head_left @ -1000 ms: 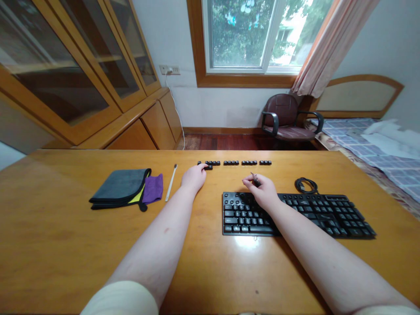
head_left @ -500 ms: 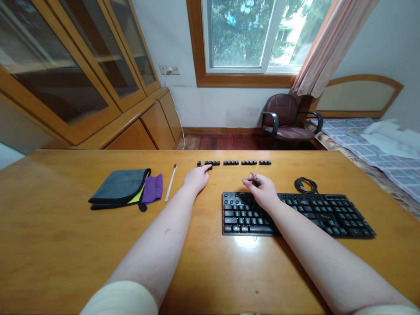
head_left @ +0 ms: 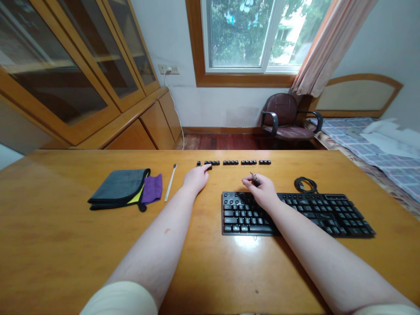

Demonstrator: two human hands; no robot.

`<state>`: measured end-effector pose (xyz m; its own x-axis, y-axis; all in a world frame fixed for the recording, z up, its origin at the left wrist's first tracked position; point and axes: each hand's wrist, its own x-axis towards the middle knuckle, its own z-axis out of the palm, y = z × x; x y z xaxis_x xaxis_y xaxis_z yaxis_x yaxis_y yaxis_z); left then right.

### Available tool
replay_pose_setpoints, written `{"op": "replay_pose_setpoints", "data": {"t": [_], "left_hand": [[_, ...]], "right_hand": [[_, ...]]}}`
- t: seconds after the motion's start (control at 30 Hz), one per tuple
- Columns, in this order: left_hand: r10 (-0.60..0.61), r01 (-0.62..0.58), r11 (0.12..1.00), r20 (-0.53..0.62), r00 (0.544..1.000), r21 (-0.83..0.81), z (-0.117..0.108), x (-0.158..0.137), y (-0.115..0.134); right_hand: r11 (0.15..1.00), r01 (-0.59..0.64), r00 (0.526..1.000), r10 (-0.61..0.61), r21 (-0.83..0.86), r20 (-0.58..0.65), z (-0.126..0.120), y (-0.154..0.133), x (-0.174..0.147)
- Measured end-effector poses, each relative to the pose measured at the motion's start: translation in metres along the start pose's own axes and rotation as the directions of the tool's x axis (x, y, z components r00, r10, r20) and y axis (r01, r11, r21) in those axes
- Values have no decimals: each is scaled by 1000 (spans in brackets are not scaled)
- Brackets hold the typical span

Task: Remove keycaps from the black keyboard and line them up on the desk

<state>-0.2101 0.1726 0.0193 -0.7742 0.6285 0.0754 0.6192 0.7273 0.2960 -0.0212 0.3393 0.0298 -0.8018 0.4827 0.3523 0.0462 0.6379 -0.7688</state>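
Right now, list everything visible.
keyboard: 1, black, desk right
keycaps: many, black, desk back
small item: 1, dark, right hand
cable: 1, black, behind keyboard
toothbrush: 1, white, by cloth
cloth: 1, purple, by towel
towel: 1, grey, desk left
desk: 1, brown, foreground
cabinet: 1, brown, left
socket: 1, white, wall
cord: 1, white, below socket
window: 1, brown-framed, wall
curtain: 1, pink, window's right
chair: 1, maroon, below window
bed: 1, blue, right
hands: 2, bare, at keycaps and keyboard
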Motion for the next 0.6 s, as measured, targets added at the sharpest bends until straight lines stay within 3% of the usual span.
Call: {"op": "replay_pose_setpoints", "data": {"t": [0.6], "left_hand": [[16, -16, 1000, -6, 1000, 1, 0, -1, 2]], "right_hand": [[1000, -1, 1000, 1, 11, 1, 1, 0, 0]]}}
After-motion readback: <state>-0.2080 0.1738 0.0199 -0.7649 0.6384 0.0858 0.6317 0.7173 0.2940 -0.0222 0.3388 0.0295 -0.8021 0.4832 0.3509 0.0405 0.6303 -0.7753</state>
